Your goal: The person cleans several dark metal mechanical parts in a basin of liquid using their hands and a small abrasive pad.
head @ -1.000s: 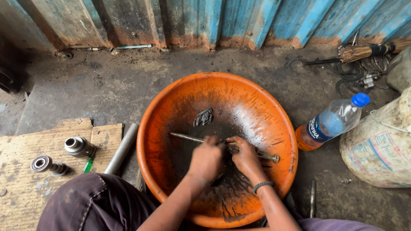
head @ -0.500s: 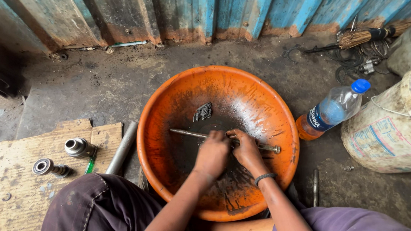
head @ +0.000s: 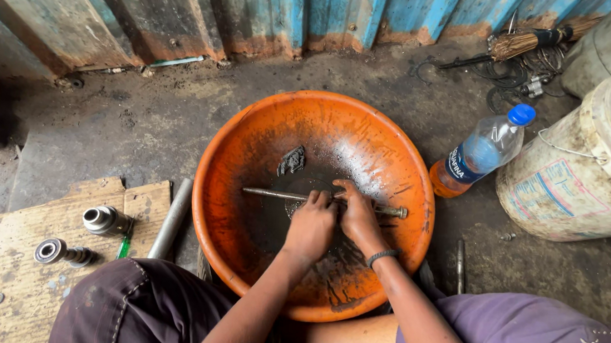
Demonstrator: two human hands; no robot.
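Here both hands close on a thin metal rod (head: 275,194) that lies across the bottom of an orange basin (head: 235,152). The left hand (head: 310,225) wraps its fingers over the middle of the rod, and the right hand (head: 355,214) grips it just beside, nearer the right end. A dark rag (head: 292,160) lies in the basin, above the rod. The basin stands on a dirty floor (head: 144,124). At the right are a bottle (head: 480,151) and a bucket (head: 578,169). At the left, two metal parts (head: 101,219) rest on a board (head: 4,272), and a pipe (head: 171,217) lies near.
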